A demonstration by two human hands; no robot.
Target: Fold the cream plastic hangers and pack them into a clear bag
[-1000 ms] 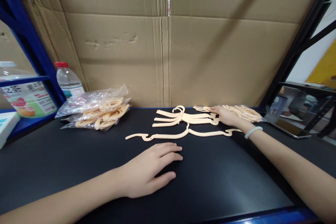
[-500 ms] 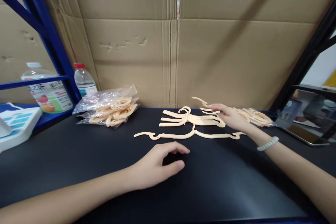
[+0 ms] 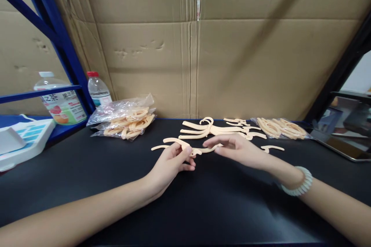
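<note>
Cream plastic hanger piece, long and curved w/ a hook at its middle [image 3: 185,144], is now off the black worktop [image 3: 203,208] and held between both hands, just in front of the loose pile of the same cream hangers [image 3: 214,128]. A sec ago it lay flat on the worktop w/ my left hand [image 3: 174,160] resting palm-down in front of it and my right hand [image 3: 234,150] reaching back into the pile. Both have since come in to the middle. Left hand: fingers curled, thumb and fingertips pinched on the left arm of the piece. Right hand: fingers closed lightly on the right arm near the hook; exact contact partly hidden, so I read it as a light hold. A short cream offcut [image 3: 272,148] lies on the worktop right of the hands. My read: pick-up done, piece is in a two-hand grip, prob. ready to be flexed or snapped apart. Clear bag of cream parts [image 3: 124,119] far left and another bag [image 3: 281,128] far right lie untouched.
</note>
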